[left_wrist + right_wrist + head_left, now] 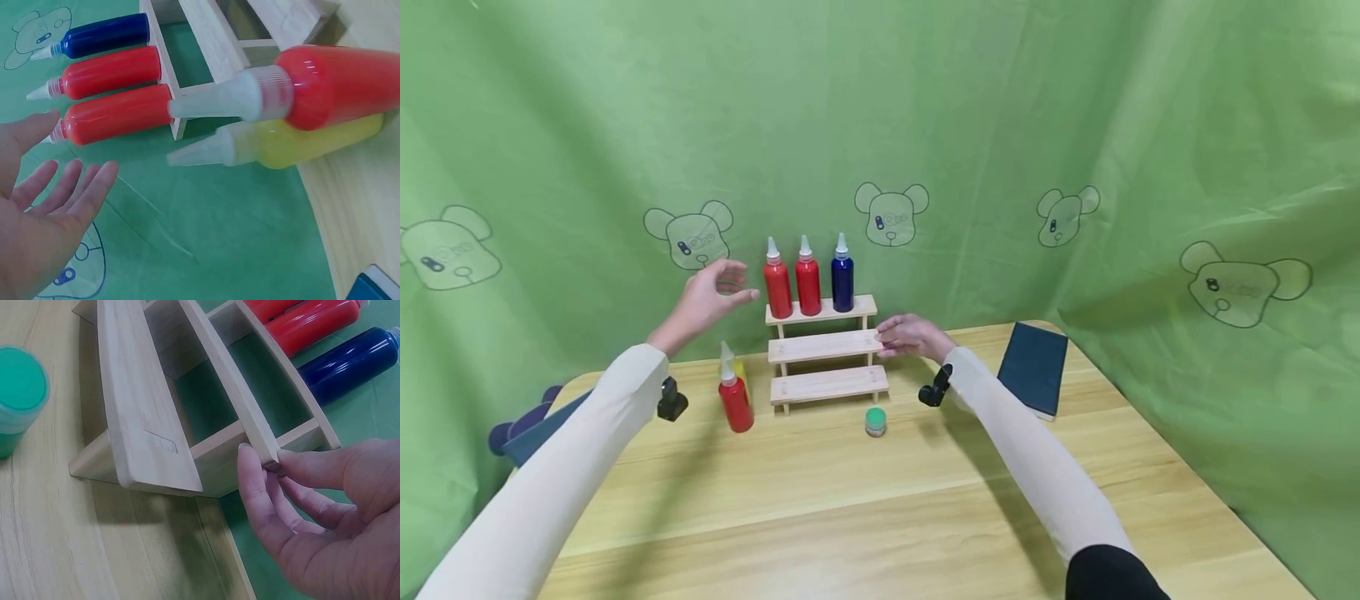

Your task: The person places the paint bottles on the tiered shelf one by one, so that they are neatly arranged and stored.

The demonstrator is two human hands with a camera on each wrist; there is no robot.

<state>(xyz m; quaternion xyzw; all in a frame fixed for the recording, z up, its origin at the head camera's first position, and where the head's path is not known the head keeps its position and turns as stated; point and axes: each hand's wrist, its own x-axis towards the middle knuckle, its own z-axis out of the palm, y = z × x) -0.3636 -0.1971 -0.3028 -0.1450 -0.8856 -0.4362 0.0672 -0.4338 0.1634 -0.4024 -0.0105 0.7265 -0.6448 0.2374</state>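
A three-step wooden stand (829,385) sits near the back of the table. Its top step bears two red squeeze bottles (778,287) and a dark blue one (842,283), all with pointed white nozzles. My left hand (703,298) is just left of the nearer red bottle, thumb and fingers spread apart, holding nothing. At the right end of the middle step (823,346), my right hand (331,519) pinches the wood between thumb and fingers. Left of the stand, another red bottle (736,406) stands before a yellow bottle (319,140), partly hiding it.
A small green-lidded jar (876,422) stands in front of the stand's right end. To the right lies a dark blue flat book-like item (1033,367). Purple rounded things (523,421) show at the table's left edge. A green curtain (985,125) hangs close behind the table.
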